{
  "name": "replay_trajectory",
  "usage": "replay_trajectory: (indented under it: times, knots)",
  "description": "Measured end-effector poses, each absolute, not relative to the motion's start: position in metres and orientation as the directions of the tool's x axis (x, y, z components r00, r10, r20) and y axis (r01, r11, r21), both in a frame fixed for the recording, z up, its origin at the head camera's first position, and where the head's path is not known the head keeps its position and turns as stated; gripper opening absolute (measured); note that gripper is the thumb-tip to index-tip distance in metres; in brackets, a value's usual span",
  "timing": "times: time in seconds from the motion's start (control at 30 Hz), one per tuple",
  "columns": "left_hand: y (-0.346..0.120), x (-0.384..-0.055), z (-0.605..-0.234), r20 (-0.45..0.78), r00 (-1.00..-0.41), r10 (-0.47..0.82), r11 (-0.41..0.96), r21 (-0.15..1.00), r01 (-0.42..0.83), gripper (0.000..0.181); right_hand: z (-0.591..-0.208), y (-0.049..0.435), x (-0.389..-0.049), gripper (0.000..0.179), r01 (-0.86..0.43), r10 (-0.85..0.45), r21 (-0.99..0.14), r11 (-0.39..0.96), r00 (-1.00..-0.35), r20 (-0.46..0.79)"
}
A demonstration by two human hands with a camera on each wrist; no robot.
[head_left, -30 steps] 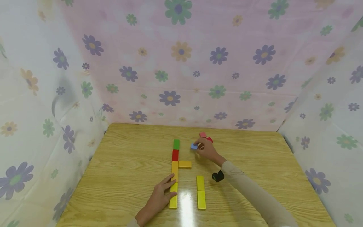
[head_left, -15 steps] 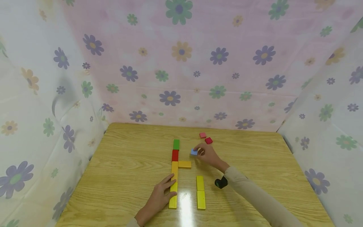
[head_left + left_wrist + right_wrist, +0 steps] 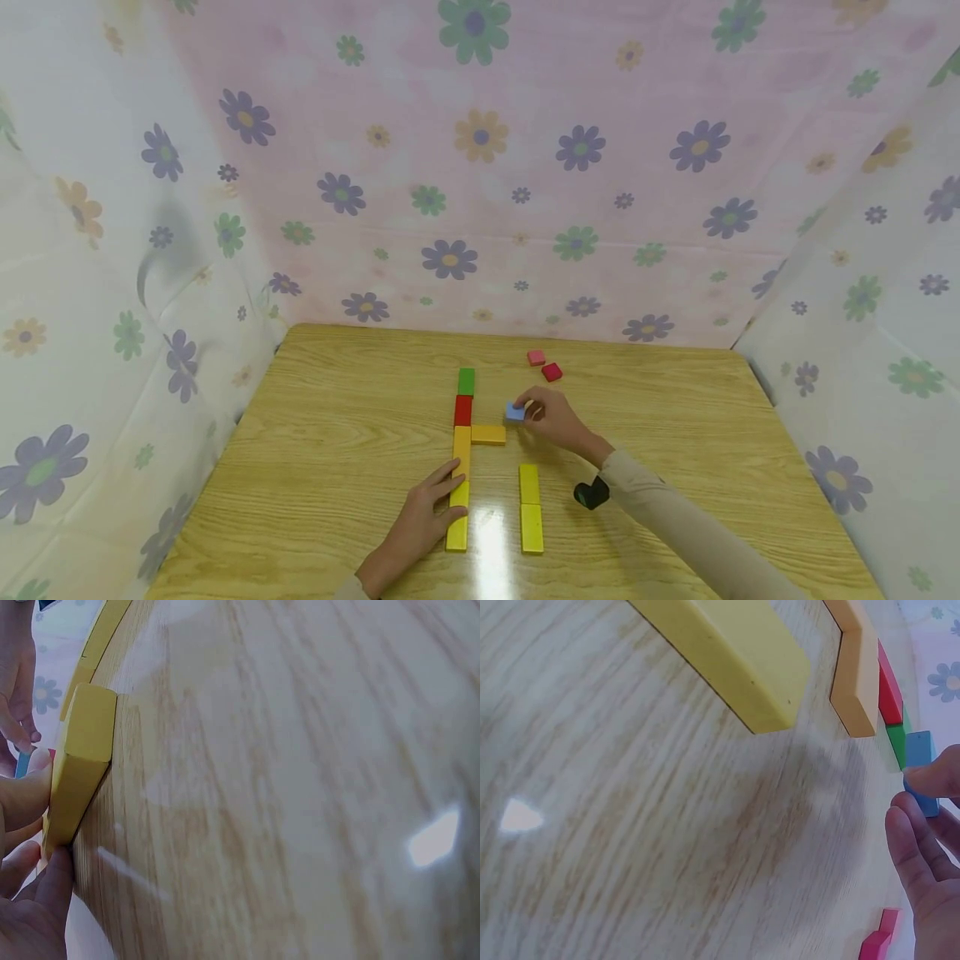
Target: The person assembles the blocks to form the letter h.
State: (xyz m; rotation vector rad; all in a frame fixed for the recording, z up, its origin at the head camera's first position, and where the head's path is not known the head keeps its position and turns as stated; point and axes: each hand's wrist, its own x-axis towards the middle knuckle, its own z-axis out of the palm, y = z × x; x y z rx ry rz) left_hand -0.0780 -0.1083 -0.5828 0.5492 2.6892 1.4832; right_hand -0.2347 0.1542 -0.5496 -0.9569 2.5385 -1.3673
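Note:
A blue block (image 3: pixel 515 412) is pinched between the thumb and fingers of my right hand (image 3: pixel 555 417), to the right of a row of blocks. The right wrist view shows the same blue block (image 3: pixel 921 750) with the thumb on one face. My left hand (image 3: pixel 422 517) holds the near yellow block (image 3: pixel 457 533) of the row, fingertips on it and thumb at its right side. Beyond it in line lie an orange block (image 3: pixel 461 446), a red block (image 3: pixel 463 411) and a green block (image 3: pixel 467 381). Another orange block (image 3: pixel 489 435) juts out rightward from the row.
Two yellow blocks (image 3: pixel 530 508) lie end to end right of the row. At the back are a pink block (image 3: pixel 536 357) and a crimson block (image 3: pixel 552 372). A black wrist device (image 3: pixel 591 493) hangs under the right sleeve. Flowered curtains (image 3: pixel 480 208) surround the wooden table (image 3: pixel 337 417).
My right hand has brought the blue block nearer to me, away from the pink and crimson blocks, to beside the jutting orange block's far end. The left hand stays in place.

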Motion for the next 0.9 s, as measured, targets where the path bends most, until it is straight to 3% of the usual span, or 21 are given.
replay_trajectory:
  times: [0.9]
  knots:
    - [-0.107,-0.078,-0.582,0.126,-0.944,0.305,0.472,0.841,0.264,0.052,-0.561,0.159,-0.214,0.028,-0.383,-0.599,-0.816,0.434,-0.798,0.056]
